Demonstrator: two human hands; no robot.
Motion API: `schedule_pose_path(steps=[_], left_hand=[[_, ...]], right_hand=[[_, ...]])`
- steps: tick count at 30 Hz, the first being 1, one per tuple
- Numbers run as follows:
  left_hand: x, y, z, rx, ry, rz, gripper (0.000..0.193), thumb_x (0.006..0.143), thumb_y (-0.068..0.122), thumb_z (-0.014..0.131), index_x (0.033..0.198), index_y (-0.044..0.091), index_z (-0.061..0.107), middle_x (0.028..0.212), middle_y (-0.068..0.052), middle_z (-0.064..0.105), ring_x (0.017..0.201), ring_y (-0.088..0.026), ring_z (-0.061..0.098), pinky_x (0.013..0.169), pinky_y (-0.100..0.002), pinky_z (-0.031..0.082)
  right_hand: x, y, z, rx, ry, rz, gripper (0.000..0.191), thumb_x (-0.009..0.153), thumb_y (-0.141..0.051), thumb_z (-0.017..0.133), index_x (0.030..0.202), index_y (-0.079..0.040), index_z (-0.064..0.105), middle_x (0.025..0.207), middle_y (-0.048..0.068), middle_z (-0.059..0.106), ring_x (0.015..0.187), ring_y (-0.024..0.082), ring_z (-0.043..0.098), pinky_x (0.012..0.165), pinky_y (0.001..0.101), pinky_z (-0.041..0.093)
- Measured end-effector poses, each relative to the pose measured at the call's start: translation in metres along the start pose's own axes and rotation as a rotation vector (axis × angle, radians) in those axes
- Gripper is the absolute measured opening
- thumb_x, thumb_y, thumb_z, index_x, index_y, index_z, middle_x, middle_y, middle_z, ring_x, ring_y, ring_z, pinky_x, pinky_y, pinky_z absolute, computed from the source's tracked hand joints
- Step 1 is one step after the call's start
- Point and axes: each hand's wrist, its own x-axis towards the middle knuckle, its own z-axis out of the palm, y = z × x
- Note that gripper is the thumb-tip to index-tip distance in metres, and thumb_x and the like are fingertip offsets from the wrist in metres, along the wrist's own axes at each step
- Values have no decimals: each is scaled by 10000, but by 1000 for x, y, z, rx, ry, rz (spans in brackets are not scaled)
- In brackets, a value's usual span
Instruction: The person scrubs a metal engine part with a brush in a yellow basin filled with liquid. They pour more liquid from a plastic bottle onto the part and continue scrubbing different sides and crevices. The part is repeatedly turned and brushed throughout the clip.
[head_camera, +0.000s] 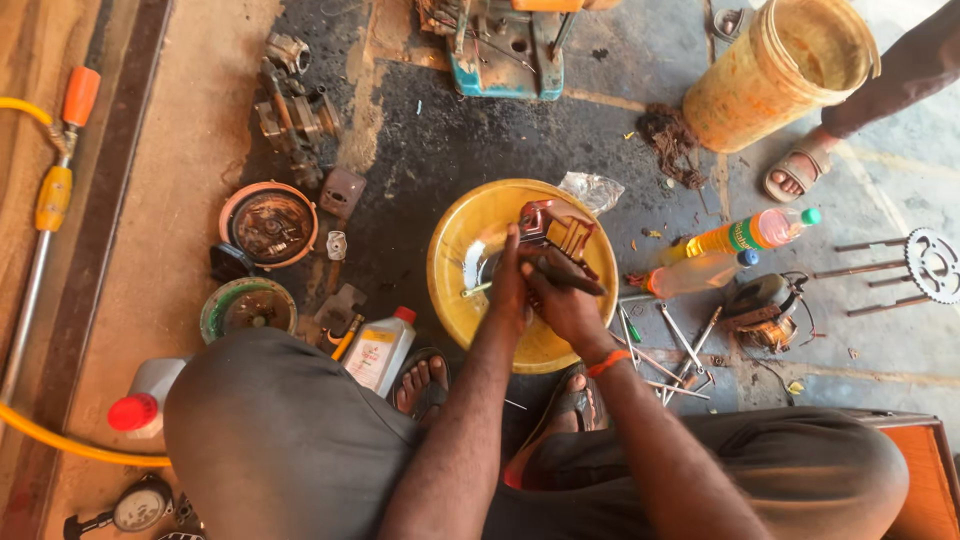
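I sit over a yellow basin on a dirty concrete floor. My left hand grips a red-brown engine part and holds it over the basin. My right hand, with an orange band at the wrist, presses against the same part and holds a dark slim tool across it. Both hands meet above the basin's centre. My knees and sandalled feet frame the basin's near side.
Two plastic bottles and several wrenches lie right of the basin. A yellow bucket and another person's sandalled foot are at top right. Left lie a round flywheel, metal parts, a white oil bottle and a yellow hose.
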Motion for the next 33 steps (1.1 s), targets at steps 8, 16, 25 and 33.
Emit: schedule_pose_path(steps=[8, 16, 25, 33], left_hand=[[-5, 3, 30, 26, -25, -9, 741, 899, 697, 518, 1407, 159, 559, 1290, -45, 672, 1134, -203, 669, 947, -396, 552], [-6, 9, 21, -130, 39, -75, 737, 974, 693, 496, 1394, 97, 606, 1190, -78, 680, 1033, -229, 667, 874, -387, 562], [-9, 18, 32, -82, 36, -9, 788, 913, 735, 494, 1394, 122, 612, 1226, -80, 705, 1045, -230, 691, 869, -410, 581], [-15, 42, 22, 41, 100, -90, 841, 857, 771, 491, 1417, 149, 580, 1316, -88, 689, 1178, -263, 660, 960, -460, 541]], right_hand=[[5, 2, -26, -28, 77, 408, 278, 1035, -273, 608, 1227, -113, 730, 1090, 134, 722, 996, 346, 711, 812, 392, 542], [-5, -7, -16, 245, 20, 27, 229, 1086, -214, 548, 1232, -85, 668, 1180, 103, 670, 1021, 283, 687, 858, 378, 534], [-21, 11, -48, -4, 72, 68, 271, 1064, -275, 578, 1266, -139, 696, 1240, 71, 718, 1026, 206, 697, 852, 337, 569], [-39, -7, -89, 684, -159, 657, 443, 917, -250, 724, 1303, -40, 664, 1117, 70, 788, 954, 161, 764, 839, 309, 592]])
